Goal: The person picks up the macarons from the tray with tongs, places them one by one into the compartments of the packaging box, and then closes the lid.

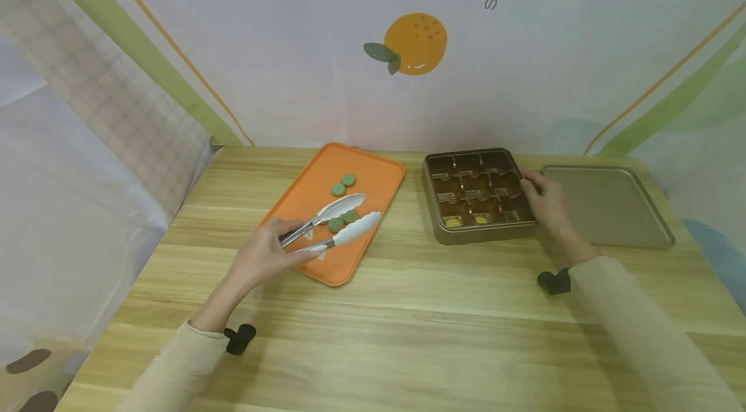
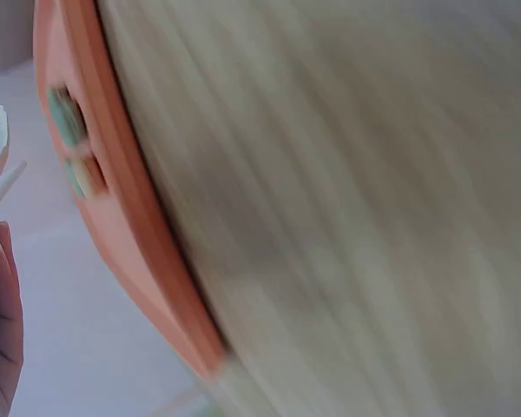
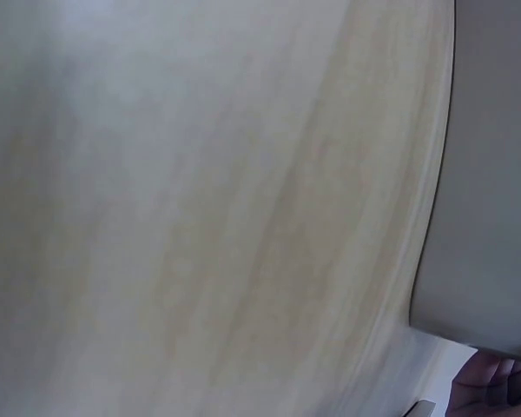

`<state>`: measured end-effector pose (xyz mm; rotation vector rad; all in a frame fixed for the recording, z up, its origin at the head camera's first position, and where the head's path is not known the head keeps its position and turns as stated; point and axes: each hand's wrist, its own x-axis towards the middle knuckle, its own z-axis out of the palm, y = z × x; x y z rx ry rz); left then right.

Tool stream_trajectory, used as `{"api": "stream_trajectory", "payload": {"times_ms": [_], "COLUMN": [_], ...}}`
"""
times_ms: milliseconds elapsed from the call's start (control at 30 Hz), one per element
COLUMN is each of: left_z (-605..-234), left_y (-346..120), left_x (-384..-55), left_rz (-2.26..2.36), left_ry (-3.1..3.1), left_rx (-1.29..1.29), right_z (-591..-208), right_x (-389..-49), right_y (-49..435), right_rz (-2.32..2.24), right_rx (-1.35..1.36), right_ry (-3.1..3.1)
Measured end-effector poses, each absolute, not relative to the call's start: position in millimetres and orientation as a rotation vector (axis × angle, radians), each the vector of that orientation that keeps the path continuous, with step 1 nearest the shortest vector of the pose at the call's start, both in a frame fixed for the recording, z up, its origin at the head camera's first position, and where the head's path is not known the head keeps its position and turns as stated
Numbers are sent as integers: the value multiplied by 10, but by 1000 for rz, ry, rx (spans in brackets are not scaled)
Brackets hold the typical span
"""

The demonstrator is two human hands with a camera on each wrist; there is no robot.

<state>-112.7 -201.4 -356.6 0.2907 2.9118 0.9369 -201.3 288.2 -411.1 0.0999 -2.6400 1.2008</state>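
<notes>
Four green cookies (image 1: 338, 190): in two pairs on the orange tray (image 1: 373, 169)
Left hand (image 1: 263, 258): fingers holding tongs (image 1: 344, 206), white heads parted, seen either side of the nearer pair
Right hand (image 1: 548, 206): fingers gripping the compartment box (image 1: 484, 234) by its right rim
Tongs risk: uneven squeezing could skid a cookie sideways; a hard pinch could crumble one

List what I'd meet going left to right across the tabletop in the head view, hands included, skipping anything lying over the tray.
Left hand → orange tray → divided tin → right hand → flat brownish tray or lid.
</notes>
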Motion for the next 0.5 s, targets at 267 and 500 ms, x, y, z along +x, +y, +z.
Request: {"api": "stream_trajectory", "payload": {"times_ms": [267, 500], "left_z": [-3552, -3520], "left_y": [-2430, -2664], "left_x": [-1041, -999], "left_rz": [812, 730], "left_ry": [3025, 3049], "left_rx": [195, 160], "right_z": [-4096, -4082], "right_x": [-2010, -2000], "right_y": [2871, 2867], "right_rz": [1209, 1198], "right_rx": [76, 73], "right_ry": [-2670, -2673]}}
